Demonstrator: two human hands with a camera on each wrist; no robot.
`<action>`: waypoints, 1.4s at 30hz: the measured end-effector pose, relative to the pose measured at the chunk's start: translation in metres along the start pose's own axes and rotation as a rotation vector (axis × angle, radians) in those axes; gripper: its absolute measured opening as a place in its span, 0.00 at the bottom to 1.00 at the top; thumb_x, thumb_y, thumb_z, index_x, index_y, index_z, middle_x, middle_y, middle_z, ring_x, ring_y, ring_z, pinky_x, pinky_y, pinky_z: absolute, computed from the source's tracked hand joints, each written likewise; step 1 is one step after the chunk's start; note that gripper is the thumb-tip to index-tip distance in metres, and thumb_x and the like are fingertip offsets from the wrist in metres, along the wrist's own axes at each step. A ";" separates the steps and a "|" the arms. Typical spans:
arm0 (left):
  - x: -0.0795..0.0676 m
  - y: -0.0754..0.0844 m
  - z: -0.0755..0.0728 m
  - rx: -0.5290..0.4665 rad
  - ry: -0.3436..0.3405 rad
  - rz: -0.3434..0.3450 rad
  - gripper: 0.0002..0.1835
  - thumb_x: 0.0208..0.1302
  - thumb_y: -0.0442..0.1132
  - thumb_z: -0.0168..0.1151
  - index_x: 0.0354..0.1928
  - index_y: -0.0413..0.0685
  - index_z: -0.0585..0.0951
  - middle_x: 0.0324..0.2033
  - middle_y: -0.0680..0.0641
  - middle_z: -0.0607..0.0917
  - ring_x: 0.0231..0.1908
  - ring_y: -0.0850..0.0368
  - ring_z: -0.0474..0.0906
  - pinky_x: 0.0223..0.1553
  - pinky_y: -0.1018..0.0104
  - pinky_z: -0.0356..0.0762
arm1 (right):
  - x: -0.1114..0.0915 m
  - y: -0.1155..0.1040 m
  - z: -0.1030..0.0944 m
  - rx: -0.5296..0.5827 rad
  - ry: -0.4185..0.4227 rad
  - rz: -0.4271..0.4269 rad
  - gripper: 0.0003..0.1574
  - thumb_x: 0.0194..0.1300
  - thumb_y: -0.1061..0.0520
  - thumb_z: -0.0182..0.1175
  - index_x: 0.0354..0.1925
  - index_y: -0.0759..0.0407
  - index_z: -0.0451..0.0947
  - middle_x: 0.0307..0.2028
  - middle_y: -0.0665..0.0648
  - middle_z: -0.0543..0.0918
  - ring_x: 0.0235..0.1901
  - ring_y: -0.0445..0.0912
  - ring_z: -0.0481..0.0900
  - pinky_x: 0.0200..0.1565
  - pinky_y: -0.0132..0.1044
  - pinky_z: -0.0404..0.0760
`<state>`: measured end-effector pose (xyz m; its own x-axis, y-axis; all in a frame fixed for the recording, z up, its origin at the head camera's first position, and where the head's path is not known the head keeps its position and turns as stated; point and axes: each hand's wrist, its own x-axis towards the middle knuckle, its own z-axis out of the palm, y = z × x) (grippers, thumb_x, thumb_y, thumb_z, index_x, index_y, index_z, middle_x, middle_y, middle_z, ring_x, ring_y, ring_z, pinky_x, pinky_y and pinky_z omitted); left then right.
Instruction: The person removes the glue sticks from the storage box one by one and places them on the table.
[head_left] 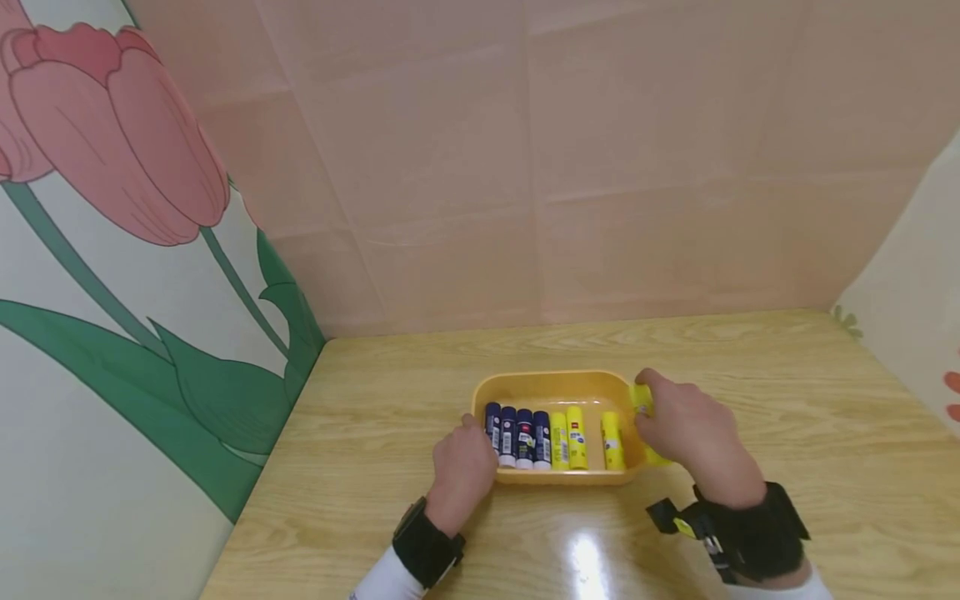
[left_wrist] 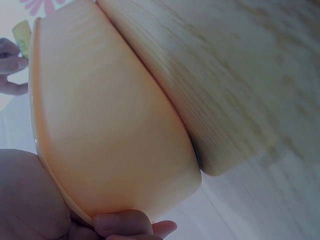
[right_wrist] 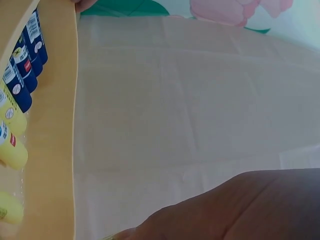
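Observation:
A yellow-orange plastic tray (head_left: 551, 478) lies on the wooden table, a row of glue sticks inside it. Several dark blue glue sticks (head_left: 525, 437) with white ends fill its left part; two yellow glue sticks (head_left: 576, 437) lie beside them. Another yellow glue stick (head_left: 612, 442) sits apart, farther right. My left hand (head_left: 465, 457) grips the tray's left end, fingers curled at the rim in the left wrist view. At the right end, my right hand (head_left: 693, 425) holds a yellow glue stick (head_left: 642, 398) close by the rim, its middle hidden by the hand.
The wood-grain table (head_left: 360, 400) extends around the tray. A pinkish sheet (head_left: 525, 167) covers the wall behind it. On the left stands a panel with a painted tulip (head_left: 112, 125); a pale panel (head_left: 915, 300) borders the right side.

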<state>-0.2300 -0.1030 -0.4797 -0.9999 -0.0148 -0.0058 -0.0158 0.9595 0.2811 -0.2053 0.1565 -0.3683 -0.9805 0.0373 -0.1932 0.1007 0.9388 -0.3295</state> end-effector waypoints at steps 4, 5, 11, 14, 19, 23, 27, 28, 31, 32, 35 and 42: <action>0.000 0.000 0.000 -0.001 -0.007 -0.005 0.14 0.70 0.40 0.57 0.47 0.34 0.75 0.21 0.46 0.73 0.19 0.55 0.71 0.19 0.64 0.71 | 0.003 0.007 -0.001 0.012 -0.016 0.016 0.36 0.63 0.56 0.57 0.66 0.68 0.62 0.33 0.62 0.78 0.24 0.50 0.72 0.23 0.40 0.70; 0.000 0.001 0.000 0.002 -0.008 -0.006 0.15 0.70 0.41 0.57 0.48 0.34 0.75 0.21 0.46 0.73 0.19 0.55 0.71 0.19 0.64 0.72 | 0.003 0.009 -0.001 0.015 -0.016 0.017 0.36 0.63 0.57 0.57 0.66 0.68 0.62 0.33 0.62 0.78 0.24 0.50 0.73 0.23 0.40 0.70; 0.000 0.000 0.000 -0.011 -0.021 -0.012 0.16 0.71 0.41 0.57 0.51 0.33 0.74 0.22 0.46 0.74 0.19 0.55 0.71 0.19 0.65 0.71 | 0.008 0.019 -0.002 0.032 -0.026 0.038 0.36 0.64 0.58 0.55 0.67 0.69 0.60 0.31 0.62 0.77 0.25 0.51 0.73 0.24 0.41 0.70; 0.000 0.000 0.000 -0.022 -0.023 -0.009 0.16 0.71 0.40 0.56 0.51 0.33 0.74 0.21 0.46 0.73 0.19 0.56 0.70 0.19 0.66 0.70 | 0.010 0.023 -0.002 0.030 -0.030 0.047 0.36 0.63 0.59 0.54 0.67 0.69 0.59 0.30 0.61 0.77 0.24 0.51 0.73 0.24 0.41 0.70; 0.000 -0.001 0.000 -0.017 -0.011 0.002 0.15 0.71 0.40 0.56 0.49 0.34 0.75 0.21 0.46 0.73 0.18 0.56 0.70 0.18 0.66 0.69 | 0.014 0.027 0.000 0.027 -0.035 0.047 0.36 0.62 0.60 0.53 0.67 0.70 0.60 0.30 0.61 0.76 0.24 0.51 0.73 0.24 0.41 0.69; 0.000 -0.001 0.000 -0.017 -0.005 0.002 0.14 0.71 0.40 0.56 0.48 0.34 0.75 0.21 0.46 0.73 0.19 0.55 0.70 0.18 0.65 0.70 | 0.015 0.028 0.000 0.025 -0.045 0.052 0.37 0.61 0.60 0.54 0.66 0.70 0.60 0.32 0.62 0.77 0.26 0.52 0.73 0.26 0.43 0.70; 0.001 0.000 0.000 -0.016 -0.012 -0.005 0.14 0.71 0.40 0.56 0.49 0.34 0.75 0.21 0.46 0.73 0.19 0.56 0.71 0.18 0.66 0.70 | 0.019 0.031 0.000 0.025 -0.051 0.059 0.38 0.60 0.60 0.55 0.66 0.71 0.61 0.35 0.65 0.78 0.28 0.54 0.74 0.27 0.43 0.70; 0.001 0.000 0.000 -0.014 -0.014 -0.005 0.15 0.71 0.40 0.56 0.49 0.34 0.75 0.21 0.46 0.73 0.19 0.56 0.71 0.18 0.66 0.70 | 0.020 0.032 0.001 0.024 -0.052 0.059 0.38 0.60 0.60 0.55 0.66 0.71 0.61 0.36 0.66 0.79 0.28 0.54 0.74 0.27 0.44 0.70; 0.001 0.000 0.000 -0.017 -0.016 -0.005 0.15 0.71 0.40 0.56 0.49 0.34 0.75 0.21 0.46 0.73 0.19 0.55 0.71 0.18 0.65 0.70 | 0.023 0.036 0.003 0.020 -0.055 0.061 0.38 0.59 0.59 0.56 0.66 0.72 0.61 0.39 0.69 0.79 0.30 0.55 0.74 0.28 0.45 0.71; 0.001 0.000 0.000 -0.018 -0.015 -0.004 0.15 0.71 0.40 0.56 0.49 0.34 0.74 0.21 0.46 0.74 0.19 0.55 0.71 0.19 0.65 0.71 | 0.024 0.037 0.003 0.020 -0.061 0.065 0.38 0.59 0.59 0.56 0.66 0.72 0.61 0.40 0.70 0.79 0.31 0.56 0.74 0.28 0.46 0.71; 0.002 0.000 0.001 -0.020 -0.012 -0.002 0.15 0.70 0.40 0.57 0.49 0.34 0.75 0.21 0.46 0.74 0.19 0.55 0.71 0.18 0.65 0.71 | 0.027 0.041 0.004 0.015 -0.077 0.081 0.37 0.59 0.59 0.57 0.65 0.72 0.62 0.42 0.72 0.79 0.33 0.58 0.75 0.30 0.49 0.72; 0.002 -0.001 0.002 -0.015 -0.009 -0.004 0.15 0.70 0.40 0.57 0.49 0.33 0.74 0.21 0.46 0.74 0.19 0.55 0.71 0.18 0.65 0.70 | 0.034 0.048 0.009 0.032 -0.135 0.112 0.38 0.60 0.57 0.59 0.65 0.71 0.61 0.44 0.72 0.80 0.35 0.59 0.76 0.35 0.56 0.72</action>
<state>-0.2320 -0.1033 -0.4820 -0.9998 -0.0158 -0.0153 -0.0197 0.9551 0.2958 -0.2328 0.1999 -0.3987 -0.9315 0.0931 -0.3516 0.2156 0.9199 -0.3275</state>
